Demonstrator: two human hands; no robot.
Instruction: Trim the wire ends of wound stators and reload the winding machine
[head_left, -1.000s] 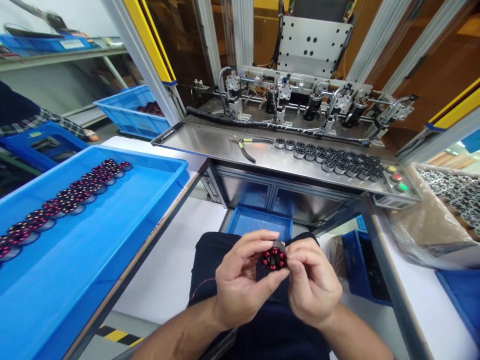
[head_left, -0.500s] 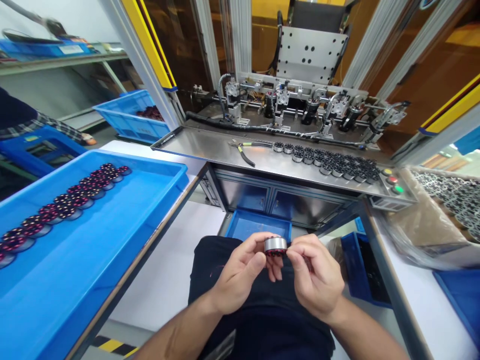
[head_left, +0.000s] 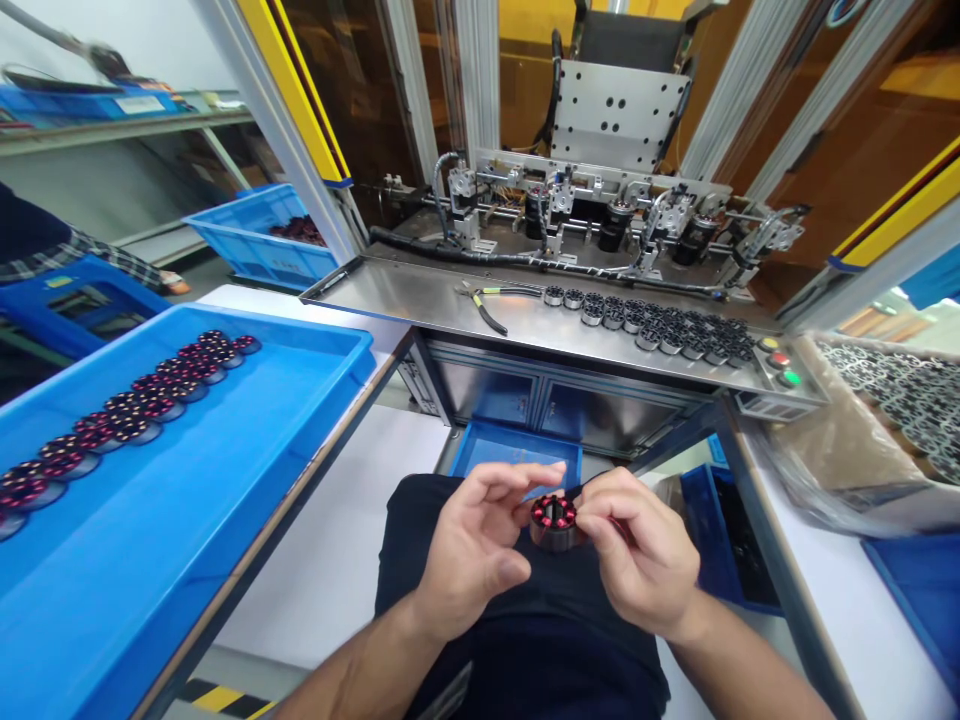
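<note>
A wound motor stator [head_left: 553, 535], a steel ring with red wire coils on its upper face, is held over my lap. My right hand [head_left: 641, 550] pinches it at its right edge between thumb and fingers. On the other side my left hand [head_left: 480, 550] is open, its thumb and fingers spread apart beside the stator. Some left fingertips pass behind the ring, and whether they touch it I cannot tell. To the left, a row of similar red-wound stators [head_left: 154, 395] stands in a blue tray [head_left: 247, 440].
Ahead is a machine with a steel ledge [head_left: 405, 295], carrying pliers [head_left: 484, 308] and rows of black-topped stators [head_left: 675, 330]. A button box [head_left: 780, 370] sits at its right end. Beyond it, a plastic-lined box [head_left: 847, 430] holds many bare rings. A person's leg [head_left: 90, 255] shows far left.
The stator has turned over, so its red coils now face up instead of down. My left hand has let go and its fingers have spread. My right hand keeps its pinch.
</note>
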